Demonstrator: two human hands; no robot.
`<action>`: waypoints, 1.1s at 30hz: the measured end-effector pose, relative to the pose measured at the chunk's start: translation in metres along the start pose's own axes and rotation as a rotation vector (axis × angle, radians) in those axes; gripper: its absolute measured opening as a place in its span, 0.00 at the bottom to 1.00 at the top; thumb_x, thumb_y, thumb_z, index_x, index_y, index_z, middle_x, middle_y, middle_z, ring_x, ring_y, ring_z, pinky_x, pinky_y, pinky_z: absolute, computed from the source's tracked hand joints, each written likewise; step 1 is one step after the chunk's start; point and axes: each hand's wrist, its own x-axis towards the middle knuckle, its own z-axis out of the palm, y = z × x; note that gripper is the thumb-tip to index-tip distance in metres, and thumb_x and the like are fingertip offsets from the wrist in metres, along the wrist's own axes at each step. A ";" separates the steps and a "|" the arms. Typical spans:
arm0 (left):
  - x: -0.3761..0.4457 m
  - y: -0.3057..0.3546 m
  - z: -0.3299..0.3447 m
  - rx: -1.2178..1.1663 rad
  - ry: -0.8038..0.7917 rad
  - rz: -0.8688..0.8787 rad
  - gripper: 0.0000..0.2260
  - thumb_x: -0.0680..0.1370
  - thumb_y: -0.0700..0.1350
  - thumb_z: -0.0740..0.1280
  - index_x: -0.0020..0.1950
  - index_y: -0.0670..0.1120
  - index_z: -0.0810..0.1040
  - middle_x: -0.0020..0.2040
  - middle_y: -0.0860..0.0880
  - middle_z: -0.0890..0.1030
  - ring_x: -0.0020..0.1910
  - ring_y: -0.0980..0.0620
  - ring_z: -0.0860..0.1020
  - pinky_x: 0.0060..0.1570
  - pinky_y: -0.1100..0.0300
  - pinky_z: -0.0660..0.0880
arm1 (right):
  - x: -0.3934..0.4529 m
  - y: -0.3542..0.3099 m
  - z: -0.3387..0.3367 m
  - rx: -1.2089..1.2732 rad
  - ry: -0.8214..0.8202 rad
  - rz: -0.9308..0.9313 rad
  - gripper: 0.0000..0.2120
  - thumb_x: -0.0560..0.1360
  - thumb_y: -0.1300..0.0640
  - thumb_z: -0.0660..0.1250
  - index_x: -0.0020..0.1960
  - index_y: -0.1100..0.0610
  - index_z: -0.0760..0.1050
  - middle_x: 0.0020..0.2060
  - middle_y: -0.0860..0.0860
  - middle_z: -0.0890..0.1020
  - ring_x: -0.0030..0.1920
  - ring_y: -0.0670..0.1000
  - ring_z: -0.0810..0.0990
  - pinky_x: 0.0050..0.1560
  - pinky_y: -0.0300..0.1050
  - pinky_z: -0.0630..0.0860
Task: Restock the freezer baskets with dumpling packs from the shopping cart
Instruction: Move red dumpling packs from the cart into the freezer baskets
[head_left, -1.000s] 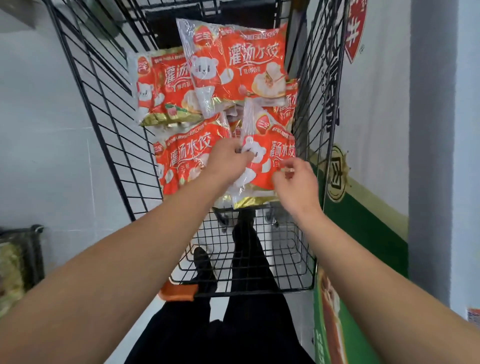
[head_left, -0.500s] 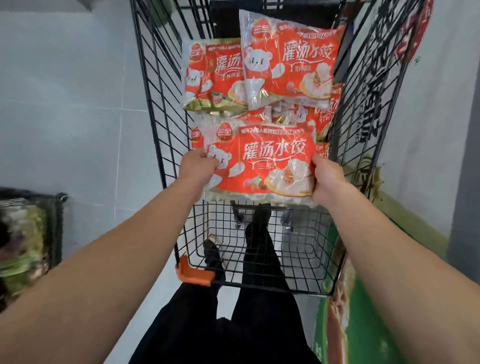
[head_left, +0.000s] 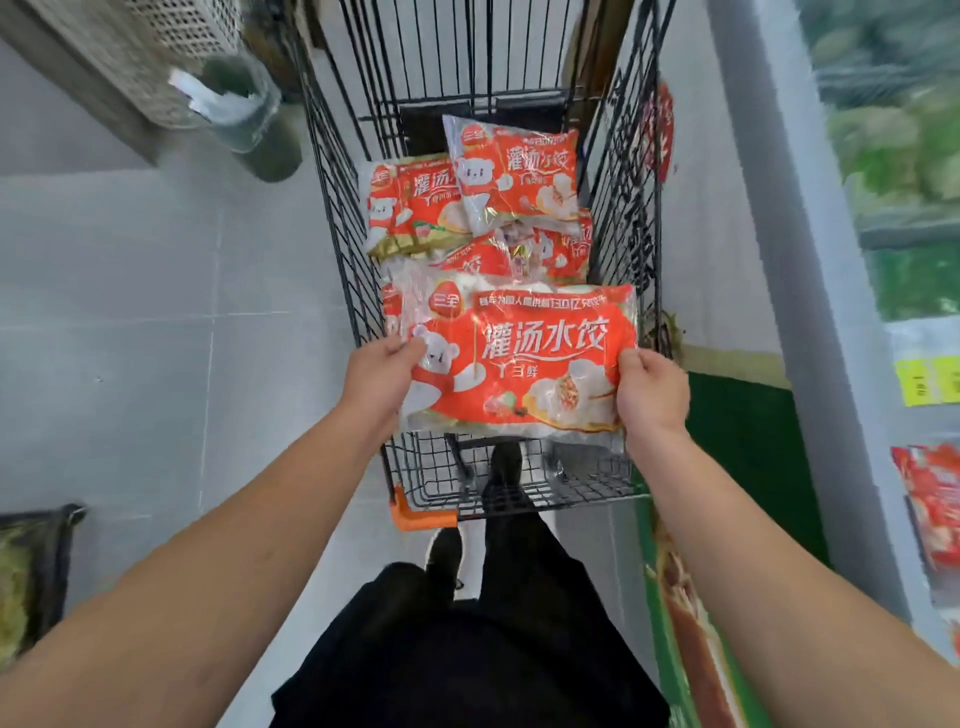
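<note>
While both arms reach forward over the near end of the shopping cart (head_left: 343, 218), the person holds one dumpling pack (head_left: 524, 364) flat and face up between the two hands. The left hand (head_left: 378, 375) grips the left edge of the pack, with the thumb on the printed top face and the other fingers curled below, where they are hidden. The right hand (head_left: 652, 387) grips the right edge in the same manner, the thumb pressed on top and the remaining fingers under the pack. This pack is orange-red with a white bear and large white characters, and it is above the near part of the cart, higher than the wire bottom.

Behind it, more dumpling packs (head_left: 519, 171) of the same kind lie piled in the cart, some overlapping each other and one leaning on the top. An orange corner guard (head_left: 415, 517) sits on the near left corner of the cart. To the right stands the freezer (head_left: 904, 291), blurred, with a yellow label on its front. A dark basket (head_left: 36, 566) with greenish packs is at the left edge, on the grey tiled floor (head_left: 130, 338).
</note>
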 end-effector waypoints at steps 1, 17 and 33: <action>-0.010 -0.004 -0.006 0.022 -0.035 0.020 0.11 0.73 0.52 0.73 0.42 0.44 0.81 0.49 0.46 0.84 0.50 0.45 0.83 0.57 0.38 0.78 | -0.016 0.007 -0.007 0.025 0.022 0.007 0.16 0.80 0.50 0.60 0.40 0.54 0.80 0.41 0.49 0.84 0.47 0.54 0.82 0.52 0.53 0.79; -0.180 -0.044 0.063 0.340 -0.550 0.234 0.10 0.76 0.49 0.71 0.42 0.43 0.84 0.43 0.40 0.86 0.47 0.38 0.85 0.53 0.40 0.80 | -0.209 0.150 -0.169 0.397 0.411 0.168 0.16 0.76 0.48 0.61 0.41 0.57 0.82 0.38 0.51 0.86 0.45 0.57 0.84 0.53 0.60 0.80; -0.375 -0.195 0.292 0.686 -0.903 0.412 0.17 0.65 0.63 0.70 0.41 0.51 0.86 0.47 0.46 0.87 0.51 0.44 0.84 0.58 0.40 0.78 | -0.304 0.390 -0.376 0.712 0.736 0.366 0.14 0.79 0.55 0.63 0.37 0.57 0.79 0.36 0.56 0.83 0.40 0.56 0.81 0.43 0.49 0.75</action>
